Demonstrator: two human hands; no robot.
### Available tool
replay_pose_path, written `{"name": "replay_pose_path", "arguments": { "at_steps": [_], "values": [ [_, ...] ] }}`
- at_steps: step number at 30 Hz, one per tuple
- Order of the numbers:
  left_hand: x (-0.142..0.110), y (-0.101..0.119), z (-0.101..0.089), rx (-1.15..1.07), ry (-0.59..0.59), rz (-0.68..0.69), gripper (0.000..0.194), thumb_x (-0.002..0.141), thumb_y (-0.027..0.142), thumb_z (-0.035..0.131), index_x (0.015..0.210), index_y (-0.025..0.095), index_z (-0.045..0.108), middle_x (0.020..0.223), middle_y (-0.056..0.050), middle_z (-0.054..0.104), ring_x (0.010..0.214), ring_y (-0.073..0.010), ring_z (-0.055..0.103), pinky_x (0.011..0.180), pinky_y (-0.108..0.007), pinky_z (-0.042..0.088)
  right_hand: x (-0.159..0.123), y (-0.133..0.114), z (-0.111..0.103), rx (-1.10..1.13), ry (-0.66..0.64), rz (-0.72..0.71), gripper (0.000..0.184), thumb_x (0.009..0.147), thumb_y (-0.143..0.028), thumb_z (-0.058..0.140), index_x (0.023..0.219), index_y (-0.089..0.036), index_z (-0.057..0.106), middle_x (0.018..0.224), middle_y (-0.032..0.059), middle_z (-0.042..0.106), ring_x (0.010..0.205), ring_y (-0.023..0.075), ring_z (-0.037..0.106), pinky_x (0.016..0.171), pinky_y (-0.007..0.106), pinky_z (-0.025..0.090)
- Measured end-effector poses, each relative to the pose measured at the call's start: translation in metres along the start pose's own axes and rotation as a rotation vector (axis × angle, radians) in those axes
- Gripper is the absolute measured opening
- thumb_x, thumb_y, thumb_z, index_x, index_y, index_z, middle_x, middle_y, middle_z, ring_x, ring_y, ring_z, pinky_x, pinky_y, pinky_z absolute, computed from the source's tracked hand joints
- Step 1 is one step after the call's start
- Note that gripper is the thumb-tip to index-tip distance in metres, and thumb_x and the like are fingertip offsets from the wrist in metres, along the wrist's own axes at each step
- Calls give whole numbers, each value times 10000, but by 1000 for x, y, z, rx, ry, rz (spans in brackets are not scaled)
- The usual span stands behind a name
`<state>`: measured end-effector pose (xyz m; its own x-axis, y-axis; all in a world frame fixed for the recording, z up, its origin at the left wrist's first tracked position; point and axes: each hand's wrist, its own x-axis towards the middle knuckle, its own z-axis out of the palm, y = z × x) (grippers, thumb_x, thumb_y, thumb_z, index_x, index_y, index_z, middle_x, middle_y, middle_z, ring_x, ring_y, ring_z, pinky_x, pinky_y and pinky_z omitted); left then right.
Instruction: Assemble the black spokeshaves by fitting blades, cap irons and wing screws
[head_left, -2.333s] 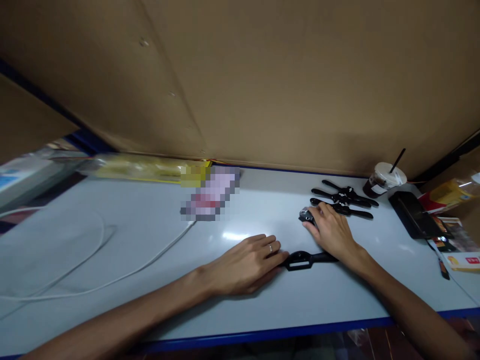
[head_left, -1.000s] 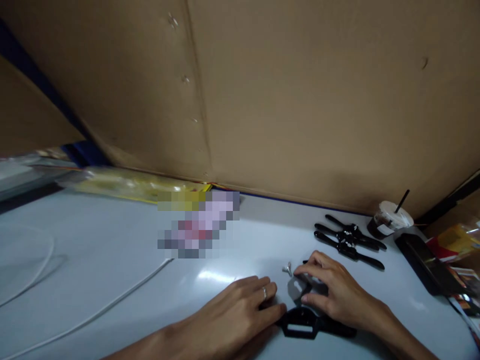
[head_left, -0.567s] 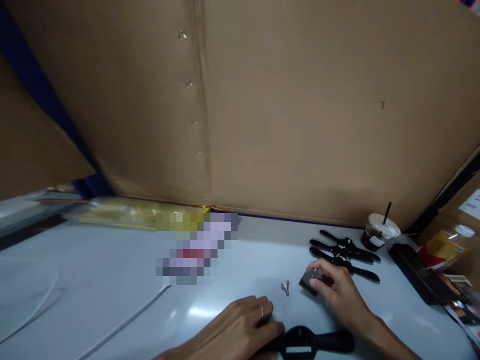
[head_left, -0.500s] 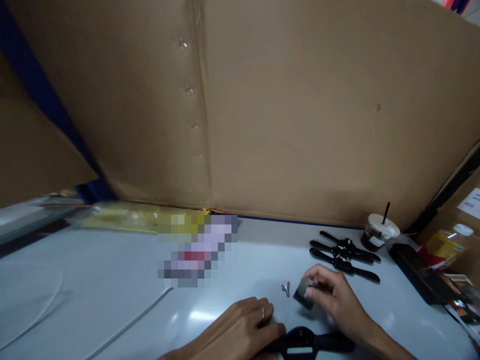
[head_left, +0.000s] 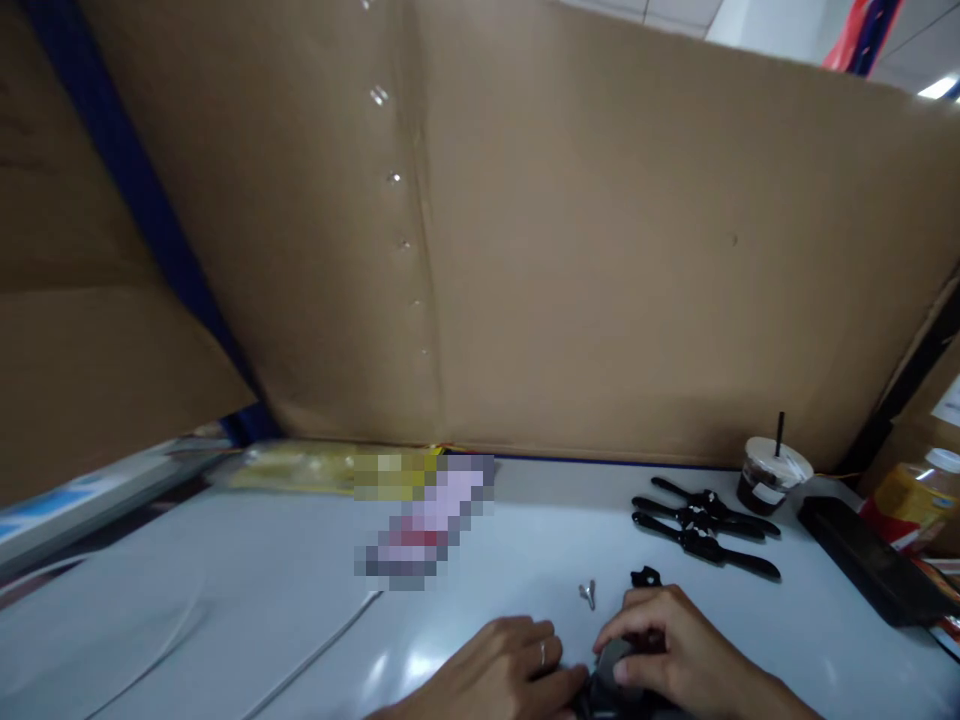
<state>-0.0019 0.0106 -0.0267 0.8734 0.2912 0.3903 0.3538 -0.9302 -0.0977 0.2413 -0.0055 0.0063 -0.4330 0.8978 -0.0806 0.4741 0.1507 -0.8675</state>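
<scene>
The right hand [head_left: 667, 645], its grip pinched on a flat grey metal plate [head_left: 616, 662], has brought it to the black, bar-shaped tool [head_left: 600, 703] clamped at one end by the left hand [head_left: 514, 665], so both parts now seemingly meet.

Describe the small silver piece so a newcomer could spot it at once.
On the pale table, find the left hand and right hand. Just beyond the gap between them lies the silver piece. Small, shiny and forked, it differs from the black tools farther right.
</scene>
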Motion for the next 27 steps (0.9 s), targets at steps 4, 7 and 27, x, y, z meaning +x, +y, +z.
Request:
{"name": "replay_pose_path", "arguments": {
  "at_steps": [4,7,27],
  "values": [
    [5,4,-10,-38,-49,-14,169,969,331,664,1028,200,576,774,28,653,675,-156,591,573,-308,420,-4,-1,-5,9,-132,-42,318,739,-124,618,956,-235,822,851,30,669,795,179,587,745,306,415],
    [8,4,-11,-29,-76,-17,185,958,362,670,952,194,593,767,15,649,672,-164,587,563,-323,416,-3,2,-4,-3,-109,20,243,726,-152,650,931,-198,772,801,17,637,756,174,559,702,297,404],
    [7,5,-24,-146,-165,-57,248,1041,327,524,1221,172,595,848,-24,698,759,-183,627,646,-310,476,-6,-4,-9,-145,-137,-7,202,887,-232,635,695,-195,583,606,-51,516,591,115,451,572,248,335]
  ]
}}
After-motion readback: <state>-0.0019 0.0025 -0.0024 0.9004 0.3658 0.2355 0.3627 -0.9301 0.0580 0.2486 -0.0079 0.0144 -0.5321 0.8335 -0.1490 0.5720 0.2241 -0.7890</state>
